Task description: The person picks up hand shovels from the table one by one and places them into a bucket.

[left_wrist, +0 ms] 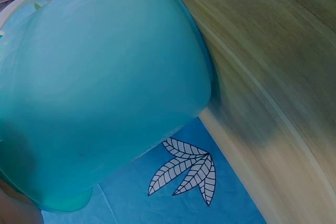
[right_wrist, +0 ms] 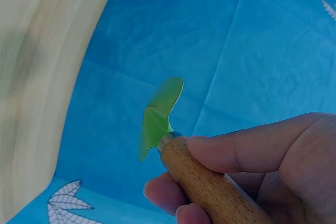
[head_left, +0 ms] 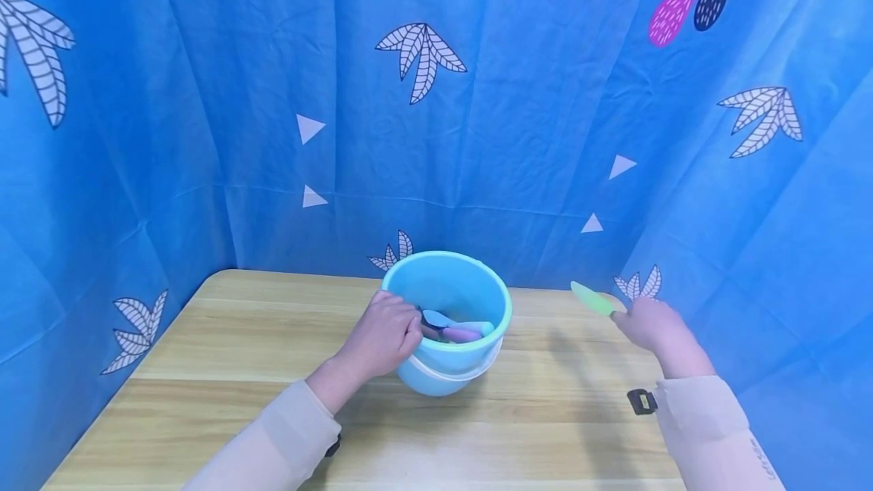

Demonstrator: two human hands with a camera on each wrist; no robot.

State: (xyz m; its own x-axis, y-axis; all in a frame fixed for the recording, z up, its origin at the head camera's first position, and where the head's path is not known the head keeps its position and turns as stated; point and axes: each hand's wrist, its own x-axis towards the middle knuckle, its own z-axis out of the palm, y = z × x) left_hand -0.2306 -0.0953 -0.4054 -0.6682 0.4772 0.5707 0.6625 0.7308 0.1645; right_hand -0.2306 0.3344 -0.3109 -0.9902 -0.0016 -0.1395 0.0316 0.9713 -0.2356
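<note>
My left hand [head_left: 383,336] grips the near-left rim of a light blue plastic bucket [head_left: 436,383]. The bucket leans a little toward me over the wooden table. Inside lie several tools, among them a light blue one [head_left: 438,319] and a purple one [head_left: 461,335]. Off to the right, my right hand [head_left: 655,323] holds a small garden trowel [head_left: 592,298] up in the air. Its blade is green, and its wooden handle [right_wrist: 202,179] lies between thumb and fingers in the right wrist view. The left wrist view is mostly filled by the bucket's side [left_wrist: 105,77].
The wooden table [head_left: 286,317] carries the bucket near its back edge. Blue patterned cloth [head_left: 477,135] hangs close behind the table and along both sides. A white bail handle [head_left: 455,377] hangs down on the bucket's near side.
</note>
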